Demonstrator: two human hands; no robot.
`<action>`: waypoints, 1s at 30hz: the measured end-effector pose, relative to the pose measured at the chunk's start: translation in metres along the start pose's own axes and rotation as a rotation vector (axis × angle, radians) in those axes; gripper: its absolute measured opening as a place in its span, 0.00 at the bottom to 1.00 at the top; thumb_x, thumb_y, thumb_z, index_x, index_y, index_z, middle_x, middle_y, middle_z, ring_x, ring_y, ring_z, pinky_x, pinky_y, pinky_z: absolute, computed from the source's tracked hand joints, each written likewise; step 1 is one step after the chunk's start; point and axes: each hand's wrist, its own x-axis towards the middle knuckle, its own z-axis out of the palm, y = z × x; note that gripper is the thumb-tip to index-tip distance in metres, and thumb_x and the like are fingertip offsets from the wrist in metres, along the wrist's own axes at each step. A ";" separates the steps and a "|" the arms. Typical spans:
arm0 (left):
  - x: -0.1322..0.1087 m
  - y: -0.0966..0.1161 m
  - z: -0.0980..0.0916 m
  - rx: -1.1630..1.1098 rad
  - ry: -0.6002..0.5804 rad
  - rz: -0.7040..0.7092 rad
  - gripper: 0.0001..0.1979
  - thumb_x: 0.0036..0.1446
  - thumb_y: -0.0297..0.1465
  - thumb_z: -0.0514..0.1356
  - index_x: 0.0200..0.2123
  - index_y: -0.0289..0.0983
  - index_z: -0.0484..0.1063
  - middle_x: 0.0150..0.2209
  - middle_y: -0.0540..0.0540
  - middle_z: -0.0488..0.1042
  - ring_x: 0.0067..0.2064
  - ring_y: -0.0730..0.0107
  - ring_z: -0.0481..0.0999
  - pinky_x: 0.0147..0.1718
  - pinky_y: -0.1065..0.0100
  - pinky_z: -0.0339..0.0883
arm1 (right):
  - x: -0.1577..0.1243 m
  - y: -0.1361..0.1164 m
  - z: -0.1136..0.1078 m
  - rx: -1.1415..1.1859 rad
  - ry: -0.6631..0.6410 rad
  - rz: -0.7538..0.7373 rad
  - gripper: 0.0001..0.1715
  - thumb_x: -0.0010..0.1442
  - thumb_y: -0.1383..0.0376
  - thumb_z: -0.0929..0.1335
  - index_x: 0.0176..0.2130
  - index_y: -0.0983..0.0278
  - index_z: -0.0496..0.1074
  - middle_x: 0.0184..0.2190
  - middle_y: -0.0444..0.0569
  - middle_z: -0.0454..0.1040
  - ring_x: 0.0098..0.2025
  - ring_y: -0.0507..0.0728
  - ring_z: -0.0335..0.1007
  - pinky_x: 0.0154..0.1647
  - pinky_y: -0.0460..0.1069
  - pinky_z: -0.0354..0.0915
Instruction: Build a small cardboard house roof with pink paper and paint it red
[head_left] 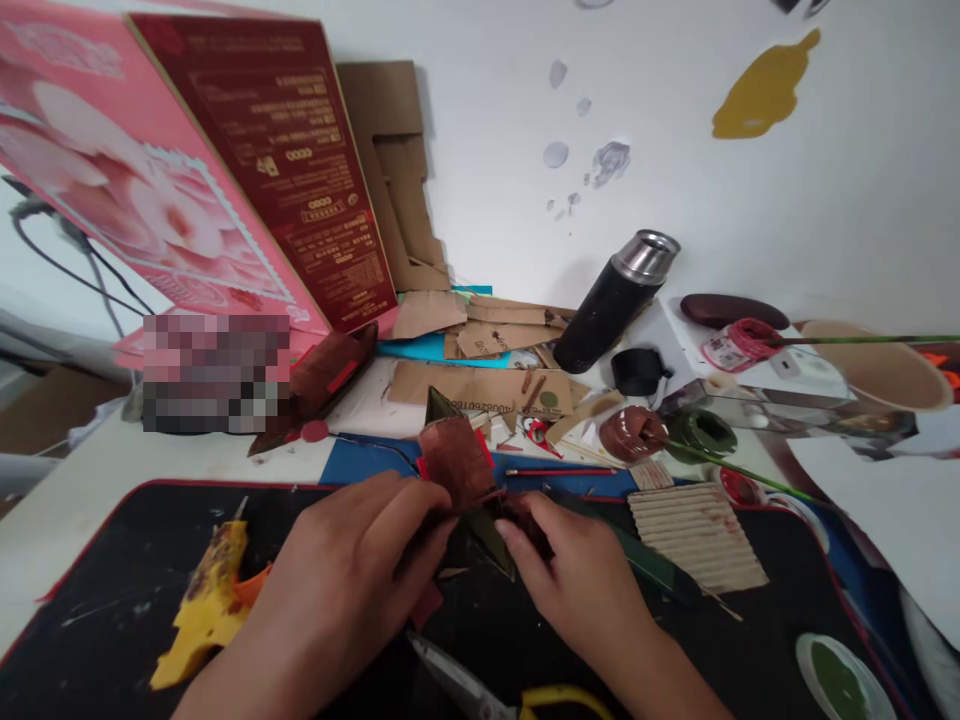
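Above the black mat, both hands hold a small cardboard model point(456, 455) painted brown, with red strips along its sides and olive-green pointed pieces at its ends. My left hand point(352, 550) is closed, pinching its lower left edge. Closed round the right side near the green point is my right hand point(574, 570); its fingertips are partly hidden. Below them lie scissors point(465, 682) with yellow handles, cut off by the frame's bottom. A yellow glue gun point(206, 600) rests left of my left hand. Further back left stands a similar brown-painted cardboard piece point(330, 375).
A black thermos point(611, 305) leans near the wall, beside its black cup point(637, 372). Brown point(626, 435) and green paint jars point(701, 435) hold brushes at right. Corrugated cardboard point(697, 535) lies on the mat point(97, 570). A tall pink box point(97, 150) and cardboard scraps point(480, 390) fill the back.
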 end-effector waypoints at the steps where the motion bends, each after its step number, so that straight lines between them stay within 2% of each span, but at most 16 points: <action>1: -0.001 0.000 0.001 0.004 0.009 -0.007 0.04 0.72 0.32 0.58 0.41 0.43 0.72 0.31 0.52 0.78 0.28 0.67 0.79 0.28 0.65 0.69 | 0.000 0.000 0.000 -0.014 -0.004 0.001 0.11 0.75 0.58 0.65 0.44 0.59 0.75 0.33 0.48 0.85 0.33 0.63 0.85 0.31 0.52 0.66; 7: -0.003 -0.001 0.003 0.007 0.002 -0.026 0.06 0.72 0.35 0.58 0.41 0.44 0.74 0.32 0.51 0.80 0.29 0.66 0.81 0.28 0.65 0.69 | 0.001 -0.004 -0.001 -0.075 -0.020 0.010 0.11 0.74 0.58 0.66 0.43 0.59 0.75 0.34 0.49 0.85 0.33 0.62 0.84 0.31 0.52 0.62; 13: -0.002 -0.003 0.005 -0.015 -0.012 -0.116 0.09 0.70 0.40 0.58 0.41 0.44 0.77 0.36 0.49 0.85 0.34 0.62 0.84 0.34 0.64 0.72 | 0.003 -0.010 -0.005 -0.114 -0.035 0.032 0.11 0.75 0.58 0.67 0.42 0.60 0.76 0.35 0.50 0.85 0.35 0.61 0.83 0.32 0.52 0.60; 19: 0.000 -0.002 0.003 -0.028 -0.034 -0.198 0.10 0.66 0.42 0.60 0.40 0.44 0.77 0.35 0.49 0.85 0.33 0.60 0.83 0.33 0.64 0.70 | 0.004 -0.012 -0.006 -0.112 -0.019 0.042 0.12 0.76 0.56 0.68 0.45 0.61 0.77 0.39 0.51 0.86 0.39 0.62 0.83 0.36 0.51 0.62; 24: -0.001 -0.003 0.006 -0.035 -0.043 -0.251 0.13 0.65 0.45 0.61 0.42 0.43 0.76 0.36 0.48 0.85 0.35 0.60 0.83 0.32 0.64 0.68 | 0.003 -0.013 -0.007 -0.131 -0.001 0.056 0.15 0.76 0.54 0.68 0.45 0.61 0.78 0.38 0.53 0.86 0.40 0.64 0.83 0.35 0.52 0.60; 30: 0.001 -0.007 0.010 -0.047 -0.002 -0.288 0.14 0.64 0.46 0.62 0.44 0.43 0.77 0.37 0.48 0.85 0.37 0.60 0.83 0.35 0.64 0.69 | 0.005 -0.010 -0.009 -0.069 0.027 0.035 0.17 0.76 0.52 0.68 0.46 0.61 0.81 0.40 0.54 0.86 0.41 0.64 0.82 0.36 0.52 0.60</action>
